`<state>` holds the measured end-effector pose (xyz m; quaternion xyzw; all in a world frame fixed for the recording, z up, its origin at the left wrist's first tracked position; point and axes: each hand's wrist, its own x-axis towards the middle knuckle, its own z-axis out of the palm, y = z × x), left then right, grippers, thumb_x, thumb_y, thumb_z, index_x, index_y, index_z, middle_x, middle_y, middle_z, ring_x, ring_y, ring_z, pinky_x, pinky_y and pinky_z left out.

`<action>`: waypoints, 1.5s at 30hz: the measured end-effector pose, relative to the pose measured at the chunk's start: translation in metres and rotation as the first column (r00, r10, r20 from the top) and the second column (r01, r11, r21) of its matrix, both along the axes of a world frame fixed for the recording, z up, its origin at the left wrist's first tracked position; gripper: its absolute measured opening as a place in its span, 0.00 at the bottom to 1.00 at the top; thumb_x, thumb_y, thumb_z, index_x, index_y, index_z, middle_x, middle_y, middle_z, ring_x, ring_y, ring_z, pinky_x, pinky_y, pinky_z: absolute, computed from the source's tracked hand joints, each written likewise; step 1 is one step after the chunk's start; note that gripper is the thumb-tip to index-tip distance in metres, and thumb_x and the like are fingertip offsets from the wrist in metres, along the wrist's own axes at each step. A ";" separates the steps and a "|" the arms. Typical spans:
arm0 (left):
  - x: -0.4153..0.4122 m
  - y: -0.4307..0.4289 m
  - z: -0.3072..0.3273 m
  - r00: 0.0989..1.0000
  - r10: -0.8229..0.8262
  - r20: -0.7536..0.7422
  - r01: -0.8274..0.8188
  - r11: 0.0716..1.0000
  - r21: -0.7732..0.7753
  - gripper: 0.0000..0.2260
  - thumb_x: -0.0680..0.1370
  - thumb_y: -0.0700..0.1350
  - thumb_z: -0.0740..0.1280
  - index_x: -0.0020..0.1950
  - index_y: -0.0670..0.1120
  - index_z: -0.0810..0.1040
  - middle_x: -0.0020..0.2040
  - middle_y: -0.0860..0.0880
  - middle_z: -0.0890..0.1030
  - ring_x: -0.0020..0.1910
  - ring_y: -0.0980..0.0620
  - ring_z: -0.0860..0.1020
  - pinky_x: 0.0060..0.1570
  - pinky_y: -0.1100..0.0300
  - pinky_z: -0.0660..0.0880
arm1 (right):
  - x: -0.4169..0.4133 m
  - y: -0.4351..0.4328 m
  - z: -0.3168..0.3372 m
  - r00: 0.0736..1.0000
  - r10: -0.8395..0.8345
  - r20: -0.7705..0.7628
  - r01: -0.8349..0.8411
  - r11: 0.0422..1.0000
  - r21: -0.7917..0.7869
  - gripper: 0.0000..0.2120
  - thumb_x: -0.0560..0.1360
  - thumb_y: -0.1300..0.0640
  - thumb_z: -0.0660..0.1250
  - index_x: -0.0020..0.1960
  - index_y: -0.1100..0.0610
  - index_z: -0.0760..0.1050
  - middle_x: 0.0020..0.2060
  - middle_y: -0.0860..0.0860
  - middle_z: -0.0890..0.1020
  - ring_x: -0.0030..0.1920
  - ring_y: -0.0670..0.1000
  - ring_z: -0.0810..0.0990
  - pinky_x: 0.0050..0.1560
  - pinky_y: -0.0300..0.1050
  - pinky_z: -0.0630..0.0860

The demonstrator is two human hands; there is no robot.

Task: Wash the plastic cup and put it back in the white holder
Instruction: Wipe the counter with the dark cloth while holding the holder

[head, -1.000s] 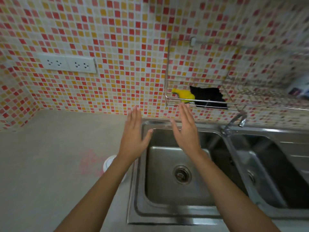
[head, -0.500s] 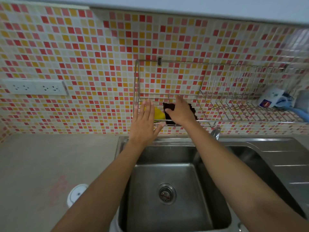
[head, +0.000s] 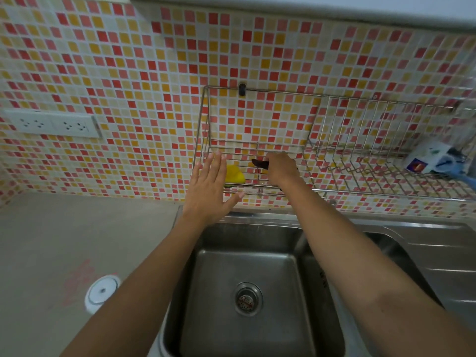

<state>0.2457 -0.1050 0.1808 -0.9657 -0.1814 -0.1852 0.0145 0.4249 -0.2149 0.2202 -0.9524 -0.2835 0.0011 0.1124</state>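
Note:
My right hand (head: 282,168) reaches into the left end of a wire rack (head: 360,192) on the tiled wall, curled over a dark scrub pad (head: 259,163) whose edge pokes out to its left. My left hand (head: 210,188) hovers open, fingers spread, in front of the rack's left corner, just ahead of a yellow sponge (head: 235,173). On the counter at lower left stands a round white container (head: 101,292), seen from above and partly hidden by my left forearm. I cannot make out a plastic cup.
A steel double sink (head: 206,269) lies below my arms, with a drain strainer (head: 247,299) in the left basin. White and blue items (head: 428,161) sit at the rack's right end. A double wall socket (head: 51,123) is at the left above the grey counter (head: 51,240).
Both hands rose from above the sink up to the rack. My right hand closed over the dark scrub pad, and my view tilted up and back.

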 end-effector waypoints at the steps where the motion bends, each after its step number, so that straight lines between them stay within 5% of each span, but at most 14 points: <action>1: -0.002 0.000 0.001 1.000 -0.001 -0.012 0.001 1.000 -0.003 0.41 0.76 0.71 0.43 0.78 0.46 0.36 0.79 0.48 0.36 0.77 0.49 0.35 0.75 0.48 0.35 | 0.001 -0.001 -0.001 1.000 -0.002 0.015 0.002 0.999 0.039 0.19 0.74 0.66 0.65 0.63 0.55 0.72 0.55 0.58 0.76 0.54 0.59 0.77 0.52 0.52 0.78; 5: -0.009 -0.003 0.003 0.999 0.004 -0.052 -0.004 1.000 -0.009 0.41 0.77 0.69 0.46 0.78 0.44 0.36 0.79 0.46 0.37 0.78 0.48 0.36 0.75 0.50 0.34 | -0.011 -0.013 0.009 1.000 -0.029 -0.009 0.030 0.910 0.413 0.11 0.78 0.63 0.61 0.61 0.60 0.72 0.54 0.59 0.79 0.50 0.58 0.78 0.41 0.45 0.69; 7: -0.019 -0.007 0.004 0.999 -0.014 -0.048 0.012 0.999 -0.033 0.40 0.78 0.68 0.48 0.78 0.44 0.37 0.79 0.46 0.37 0.77 0.49 0.35 0.76 0.49 0.35 | -0.023 -0.023 0.020 0.997 -0.058 -0.055 0.080 0.774 0.628 0.13 0.79 0.65 0.57 0.62 0.61 0.72 0.56 0.57 0.79 0.53 0.56 0.77 0.44 0.44 0.72; 10: -0.056 -0.010 -0.002 0.995 -0.086 0.055 0.095 0.973 -0.209 0.39 0.79 0.65 0.52 0.79 0.45 0.39 0.79 0.48 0.38 0.77 0.52 0.35 0.76 0.54 0.36 | -0.056 -0.040 0.037 0.997 -0.044 -0.068 0.080 0.464 0.882 0.17 0.77 0.67 0.55 0.63 0.60 0.73 0.54 0.50 0.78 0.54 0.47 0.77 0.45 0.25 0.71; 14: -0.142 0.007 -0.036 0.984 0.037 0.172 0.025 0.939 -0.342 0.38 0.79 0.64 0.55 0.79 0.46 0.42 0.80 0.50 0.41 0.78 0.55 0.38 0.74 0.60 0.35 | -0.120 -0.059 0.036 0.980 0.167 -0.111 0.072 0.219 0.973 0.17 0.74 0.68 0.55 0.54 0.51 0.73 0.47 0.44 0.77 0.45 0.33 0.76 0.45 0.26 0.71; 16: -0.185 0.023 -0.064 0.976 0.155 0.155 -0.073 0.897 -0.437 0.39 0.77 0.66 0.55 0.80 0.47 0.44 0.80 0.50 0.45 0.78 0.55 0.40 0.76 0.57 0.41 | -0.156 -0.058 0.017 0.944 0.295 -0.148 0.075 0.244 0.967 0.16 0.72 0.67 0.57 0.49 0.46 0.72 0.45 0.43 0.78 0.43 0.33 0.76 0.43 0.28 0.71; 19: -0.240 0.044 -0.102 0.967 0.234 0.100 -0.130 0.793 -0.596 0.43 0.74 0.71 0.56 0.80 0.48 0.48 0.80 0.51 0.49 0.79 0.53 0.45 0.77 0.52 0.49 | -0.202 -0.036 -0.039 0.881 0.367 -0.300 0.056 0.547 0.836 0.11 0.74 0.63 0.62 0.51 0.48 0.71 0.45 0.45 0.79 0.45 0.41 0.77 0.41 0.33 0.72; 22: -0.272 0.054 -0.130 0.947 0.311 0.081 -0.131 0.605 -0.785 0.47 0.69 0.63 0.71 0.79 0.47 0.51 0.79 0.51 0.55 0.77 0.53 0.54 0.75 0.55 0.55 | -0.239 -0.004 -0.107 0.846 0.322 -0.424 0.020 0.776 0.631 0.08 0.77 0.61 0.64 0.54 0.52 0.71 0.45 0.47 0.79 0.47 0.48 0.79 0.42 0.39 0.73; 25: -0.288 0.064 -0.158 0.928 0.358 0.102 -0.109 0.524 -0.845 0.50 0.61 0.59 0.78 0.75 0.45 0.58 0.72 0.47 0.66 0.72 0.51 0.66 0.72 0.57 0.61 | -0.271 0.025 -0.161 0.840 0.189 -0.509 0.103 0.865 0.491 0.10 0.79 0.57 0.64 0.59 0.57 0.72 0.51 0.55 0.81 0.53 0.57 0.79 0.47 0.44 0.71; 33: -0.290 0.075 -0.194 0.915 0.325 0.239 0.066 0.464 -0.883 0.41 0.63 0.46 0.82 0.69 0.59 0.63 0.65 0.70 0.68 0.66 0.66 0.68 0.65 0.71 0.64 | -0.328 0.061 -0.220 0.753 0.097 -0.651 0.250 0.873 0.420 0.14 0.83 0.53 0.55 0.55 0.60 0.75 0.49 0.57 0.81 0.52 0.57 0.78 0.46 0.44 0.67; 38: -0.298 0.087 -0.190 0.902 0.333 0.273 0.099 0.457 -0.884 0.38 0.65 0.44 0.81 0.69 0.55 0.65 0.65 0.65 0.71 0.66 0.63 0.71 0.65 0.67 0.68 | -0.342 0.068 -0.219 0.695 0.163 -0.701 0.242 0.865 0.441 0.17 0.83 0.53 0.55 0.69 0.53 0.72 0.62 0.53 0.79 0.61 0.53 0.76 0.61 0.46 0.69; 41: -0.316 0.109 -0.178 0.860 0.434 0.268 0.061 0.434 -0.899 0.41 0.64 0.47 0.81 0.70 0.52 0.63 0.66 0.56 0.73 0.65 0.65 0.71 0.64 0.70 0.67 | -0.358 0.070 -0.220 0.797 0.338 -0.501 -0.200 0.930 0.309 0.19 0.82 0.54 0.53 0.72 0.48 0.68 0.61 0.54 0.80 0.62 0.54 0.76 0.57 0.43 0.69; 42: -0.323 0.119 -0.173 0.842 0.466 0.271 0.048 0.437 -0.898 0.41 0.64 0.47 0.81 0.70 0.52 0.62 0.65 0.56 0.73 0.64 0.67 0.71 0.63 0.72 0.67 | -0.366 0.071 -0.224 0.813 0.453 -0.365 -0.405 0.891 0.204 0.20 0.82 0.51 0.51 0.72 0.47 0.68 0.62 0.53 0.80 0.65 0.50 0.74 0.59 0.43 0.66; 45: -0.347 0.156 -0.160 0.800 0.535 0.274 -0.017 0.476 -0.879 0.42 0.64 0.52 0.81 0.69 0.57 0.59 0.65 0.56 0.73 0.62 0.67 0.73 0.61 0.68 0.71 | -0.391 0.080 -0.252 0.620 0.769 -0.158 -0.785 0.605 -0.134 0.23 0.82 0.44 0.44 0.75 0.45 0.60 0.73 0.47 0.67 0.74 0.47 0.58 0.71 0.56 0.54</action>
